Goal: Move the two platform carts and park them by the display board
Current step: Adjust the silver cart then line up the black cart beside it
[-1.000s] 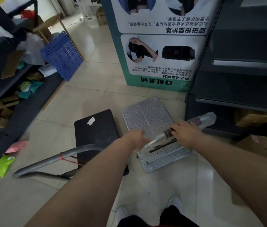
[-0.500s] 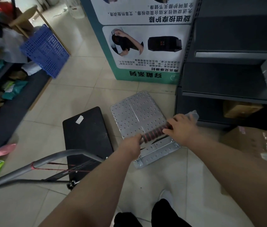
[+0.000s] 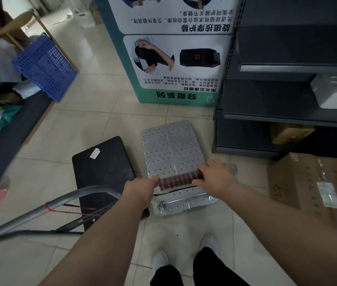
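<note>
A silver perforated platform cart (image 3: 172, 147) stands on the tiled floor in front of me, its far end a short way from the teal and white display board (image 3: 176, 58). My left hand (image 3: 141, 187) and my right hand (image 3: 215, 177) both grip its handle (image 3: 181, 179), which has a black and red ribbed grip. To the left, side by side with it, sits a black platform cart (image 3: 101, 166) with a white sticker. That cart's grey tubular handle (image 3: 39, 211) leans toward me at the lower left, untouched.
Dark metal shelving (image 3: 287, 120) stands at the right, close to the silver cart, with a cardboard box (image 3: 312, 188) on the floor beside it. Cluttered shelves and a blue plastic crate (image 3: 44, 67) line the left. My feet (image 3: 184, 254) are just behind the carts.
The silver cart has swung from slanted to nearly straight toward the display board. My left hand has closed on the handle beside my right, and the handle's ribbed grip now shows.
</note>
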